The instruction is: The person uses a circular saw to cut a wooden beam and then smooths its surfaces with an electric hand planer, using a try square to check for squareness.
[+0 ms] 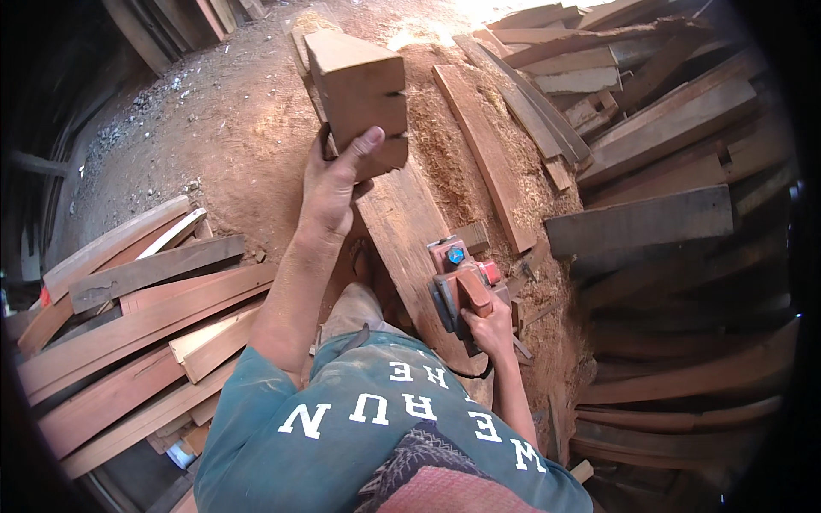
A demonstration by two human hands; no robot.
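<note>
My left hand [339, 175] grips a thick brown wooden piece [359, 98] with a few dark notches along its right edge, held up over the far part of a long workpiece board [393, 205]. My right hand [486, 325] is closed on the handle of a power planer [453, 282], a worn reddish-brown tool with a blue knob at the front and a dark cord. The planer rests on the board, or just over it; I cannot tell whether it touches. Wood shavings [475, 128] lie heaped to the right of the board.
Loose planks [145, 333] are piled at my left, and more stacked boards [658, 128] fill the right side. A narrow plank [483, 158] lies among the shavings. Dusty ground [222, 128] stretches beyond, with upright boards [158, 30] at the far left.
</note>
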